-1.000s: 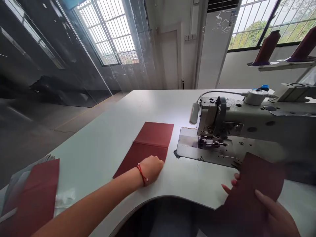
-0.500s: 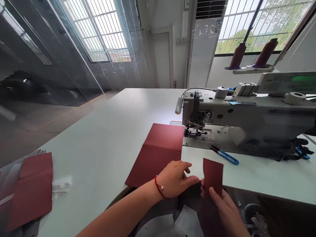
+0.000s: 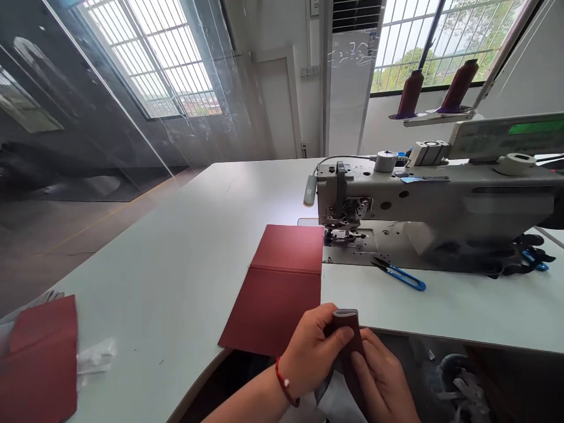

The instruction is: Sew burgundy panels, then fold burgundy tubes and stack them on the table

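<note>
Both hands grip one small dark red piece (image 3: 346, 330), folded over at its top, at the table's front edge. My left hand (image 3: 314, 351), with a red string on its wrist, pinches the piece from the left, thumb across the front. My right hand (image 3: 384, 379) clasps it from below and the right. Just beyond them a larger dark red panel (image 3: 279, 288) with a crosswise seam lies flat on the white table (image 3: 176, 258). Its far edge reaches the sewing machine (image 3: 432, 202) and the needle area (image 3: 341, 235).
Blue-handled thread snips (image 3: 399, 274) lie on the table in front of the machine. More dark red pieces (image 3: 37, 358) and clear plastic (image 3: 94, 355) sit at the left front corner. Two thread cones (image 3: 440, 88) stand on a rack behind. A clear plastic curtain (image 3: 110, 117) hangs at the left.
My left hand left the large panel and joined the right on the small piece. That piece, held flat and upright half a second ago, is now folded over. The view swung right.
</note>
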The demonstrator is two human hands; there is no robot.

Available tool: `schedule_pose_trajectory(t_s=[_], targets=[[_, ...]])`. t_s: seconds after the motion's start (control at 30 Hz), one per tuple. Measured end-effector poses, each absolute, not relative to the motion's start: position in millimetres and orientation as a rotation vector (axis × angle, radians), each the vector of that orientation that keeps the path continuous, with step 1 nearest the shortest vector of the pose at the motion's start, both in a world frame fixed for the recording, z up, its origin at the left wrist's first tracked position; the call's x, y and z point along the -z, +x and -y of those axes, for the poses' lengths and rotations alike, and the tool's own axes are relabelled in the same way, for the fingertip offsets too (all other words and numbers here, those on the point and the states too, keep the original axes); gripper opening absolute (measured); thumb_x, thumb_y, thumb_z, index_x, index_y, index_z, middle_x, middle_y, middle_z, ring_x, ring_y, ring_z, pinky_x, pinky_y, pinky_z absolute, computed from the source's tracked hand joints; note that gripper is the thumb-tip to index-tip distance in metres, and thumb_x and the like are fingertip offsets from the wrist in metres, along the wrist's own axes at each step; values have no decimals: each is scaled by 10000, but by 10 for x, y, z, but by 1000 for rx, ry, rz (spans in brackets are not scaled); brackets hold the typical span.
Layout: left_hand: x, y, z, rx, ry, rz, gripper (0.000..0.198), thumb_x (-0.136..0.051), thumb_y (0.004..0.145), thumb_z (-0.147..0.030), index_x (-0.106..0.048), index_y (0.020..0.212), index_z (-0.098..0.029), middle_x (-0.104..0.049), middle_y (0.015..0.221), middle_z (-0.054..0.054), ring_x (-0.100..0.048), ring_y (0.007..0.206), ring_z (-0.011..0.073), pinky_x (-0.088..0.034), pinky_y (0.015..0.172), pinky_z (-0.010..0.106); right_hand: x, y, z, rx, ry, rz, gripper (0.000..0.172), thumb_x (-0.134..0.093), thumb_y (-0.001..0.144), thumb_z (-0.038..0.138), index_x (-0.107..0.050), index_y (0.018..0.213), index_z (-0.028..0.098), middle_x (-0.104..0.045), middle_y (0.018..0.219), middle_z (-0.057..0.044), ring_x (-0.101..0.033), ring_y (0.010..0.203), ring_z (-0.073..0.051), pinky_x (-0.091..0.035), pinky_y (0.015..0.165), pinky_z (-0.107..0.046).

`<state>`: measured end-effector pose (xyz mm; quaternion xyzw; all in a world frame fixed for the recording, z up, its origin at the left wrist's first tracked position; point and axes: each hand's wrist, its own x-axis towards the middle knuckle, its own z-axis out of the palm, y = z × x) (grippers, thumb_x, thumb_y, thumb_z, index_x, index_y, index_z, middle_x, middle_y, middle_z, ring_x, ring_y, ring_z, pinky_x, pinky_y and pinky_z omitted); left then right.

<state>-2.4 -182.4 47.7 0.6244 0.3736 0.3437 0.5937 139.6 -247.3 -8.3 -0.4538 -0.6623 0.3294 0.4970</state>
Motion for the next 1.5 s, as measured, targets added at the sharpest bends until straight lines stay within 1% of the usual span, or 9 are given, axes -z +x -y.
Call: schedule_pose_trajectory(t_s=[0.17,0.37,0.53,0.8,1.1,1.2,1.33,1.43,1.5], targets=[[-552,-97,1862,-797,1546,-829,93,-608,801,-150,-631,712,-133,-563,723,9,-491,678,125,-388,647,235,-82,1316,2492,-768,-1077,1509,196,-437,956,202,-596,849,246,-577,890,-8,-586,771,-130,-474,652,-217],[-611,-159,1885,-850,1425,-789,284,-665,826,-400,-703,771,-125,-556,712,28,-479,647,128,-382,603,235,-145,1274,2525,-749,-1036,1509,211,-477,930,144,-652,875,247,-622,871,-24,-619,762,-140,-504,645,-236],[-635,-168,1899,-828,1369,-796,356,-691,796,-479,-715,752,-127,-549,702,28,-475,636,124,-382,589,231,-104,1282,2564,-783,-1060,1530,238,-489,924,122,-664,1010,258,-637,932,-46,-635,828,-168,-526,676,-265],[-626,-162,1912,-843,1424,-822,392,-671,806,-506,-736,747,-124,-580,690,47,-498,619,128,-394,574,232,-100,1254,2586,-754,-1090,1508,198,-479,931,128,-611,827,233,-596,824,-12,-609,714,-123,-495,619,-226],[-609,-153,1955,-889,1564,-907,222,-679,817,-341,-751,738,-146,-590,639,37,-512,587,123,-398,555,224,-64,1176,2595,-619,-1201,1473,293,-509,924,164,-428,647,215,-506,668,28,-494,557,-93,-410,500,-198],[-646,-228,2002,-914,1570,-941,221,-663,820,-319,-720,700,-142,-571,620,26,-502,579,120,-390,538,223,26,1146,2605,-605,-1157,1473,336,-571,886,193,-349,636,227,-498,626,43,-473,511,-93,-386,465,-194],[-837,-451,1811,-882,1455,-983,228,-623,847,-313,-659,694,-149,-587,647,8,-510,582,113,-418,539,216,-56,1081,2465,-705,-892,1723,249,-578,858,208,-389,700,248,-529,627,53,-465,489,-92,-365,449,-194],[-953,-539,1238,-929,1486,-1096,143,-621,840,-259,-657,749,-155,-608,673,-14,-530,624,115,-439,572,213,-316,1009,2071,-874,-755,1886,142,-523,873,187,-454,763,245,-547,656,47,-475,527,-91,-372,499,-201],[-927,-489,712,-936,1589,-1139,193,-574,861,-243,-625,699,-152,-551,609,-42,-510,595,98,-414,545,200,-449,955,1663,-1029,-863,1811,93,-529,872,216,-497,787,236,-559,655,47,-507,557,-97,-390,524,-205]])
